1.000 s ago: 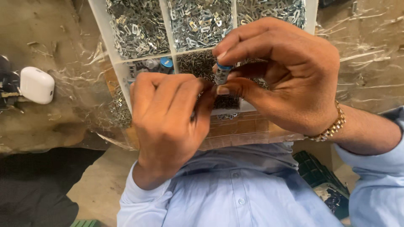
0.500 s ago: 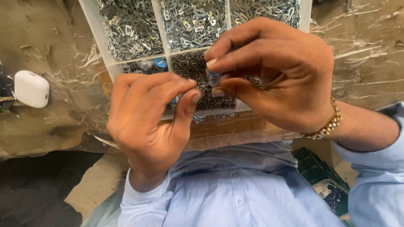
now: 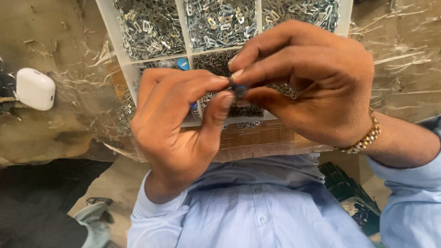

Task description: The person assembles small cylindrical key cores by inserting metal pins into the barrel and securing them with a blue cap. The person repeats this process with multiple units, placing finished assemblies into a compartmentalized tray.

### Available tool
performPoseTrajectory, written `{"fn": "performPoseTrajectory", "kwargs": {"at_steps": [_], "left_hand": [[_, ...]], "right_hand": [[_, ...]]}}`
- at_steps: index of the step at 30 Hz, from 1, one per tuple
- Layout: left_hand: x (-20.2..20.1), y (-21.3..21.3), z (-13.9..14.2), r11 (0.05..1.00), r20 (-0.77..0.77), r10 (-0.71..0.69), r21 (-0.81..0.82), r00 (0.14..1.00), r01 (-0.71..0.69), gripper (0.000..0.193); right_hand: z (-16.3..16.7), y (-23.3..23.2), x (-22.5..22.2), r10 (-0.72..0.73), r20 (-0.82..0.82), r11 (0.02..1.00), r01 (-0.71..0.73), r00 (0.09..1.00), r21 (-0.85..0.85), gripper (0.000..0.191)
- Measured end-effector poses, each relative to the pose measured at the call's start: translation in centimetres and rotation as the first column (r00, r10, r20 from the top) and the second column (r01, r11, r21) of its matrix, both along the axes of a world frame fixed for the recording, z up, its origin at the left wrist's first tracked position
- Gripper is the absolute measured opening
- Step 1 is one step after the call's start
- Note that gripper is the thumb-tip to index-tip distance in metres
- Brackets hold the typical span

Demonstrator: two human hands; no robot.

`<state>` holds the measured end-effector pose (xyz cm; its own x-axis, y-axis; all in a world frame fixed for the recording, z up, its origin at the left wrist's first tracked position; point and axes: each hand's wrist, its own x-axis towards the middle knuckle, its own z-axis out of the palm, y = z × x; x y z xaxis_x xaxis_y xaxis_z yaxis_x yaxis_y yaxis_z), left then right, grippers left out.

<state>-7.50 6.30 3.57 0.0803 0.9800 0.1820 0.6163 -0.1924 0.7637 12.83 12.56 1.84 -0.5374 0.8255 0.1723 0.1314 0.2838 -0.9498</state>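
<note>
My left hand (image 3: 177,126) and my right hand (image 3: 308,80) meet fingertip to fingertip over a white compartment tray (image 3: 115,34). Between the thumbs and forefingers of both hands sits a small dark metal part with a blue end (image 3: 239,88); most of it is hidden by the fingers. The tray's upper compartments hold heaps of small silver metal clips (image 3: 149,27). A lower compartment holds darker small parts (image 3: 216,59) and a blue-capped piece (image 3: 183,64). My right wrist wears a gold chain bracelet (image 3: 365,138).
A small white rounded case (image 3: 35,88) lies at the left on a worktop under crinkled clear plastic film (image 3: 404,50). Brown cardboard (image 3: 262,138) shows under the tray's near edge. A dark green crate (image 3: 344,183) sits low at the right.
My left hand drew slightly away from the right half a second ago, then came back; both hands' fingertips now pinch the small part together. The view has shifted a little.
</note>
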Motion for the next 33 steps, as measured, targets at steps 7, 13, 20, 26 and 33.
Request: {"fn": "performPoseTrajectory", "kwargs": {"at_steps": [7, 13, 20, 26, 33], "left_hand": [[0.4, 1.3, 0.5, 0.994, -0.223, -0.049, 0.084, 0.974, 0.07, 0.02], [0.3, 0.8, 0.1, 0.993, -0.3, -0.055, 0.081, 0.952, 0.082, 0.017], [0.4, 0.1, -0.4, 1.0, 0.043, -0.018, 0.002, 0.999, 0.018, 0.009], [0.6, 0.2, -0.4, 1.0, -0.002, -0.009, 0.016, 1.0, 0.009, 0.009], [0.5, 0.5, 0.0, 0.997, -0.008, -0.046, 0.059, 0.999, 0.046, 0.012]], "right_hand": [[-0.2, -0.4, 0.3, -0.056, 0.035, 0.998, 0.057, 0.998, -0.026, 0.025], [-0.5, -0.3, 0.1, -0.079, -0.02, 0.997, 0.079, 0.997, -0.019, 0.025], [-0.4, -0.2, -0.2, -0.063, -0.017, 0.998, 0.063, 0.998, 0.026, 0.027], [-0.4, -0.4, -0.1, -0.071, 0.003, 0.995, 0.07, 0.998, 0.064, 0.026], [-0.2, -0.3, 0.0, -0.073, 0.061, 0.99, 0.065, 0.995, 0.122, 0.023]]}}
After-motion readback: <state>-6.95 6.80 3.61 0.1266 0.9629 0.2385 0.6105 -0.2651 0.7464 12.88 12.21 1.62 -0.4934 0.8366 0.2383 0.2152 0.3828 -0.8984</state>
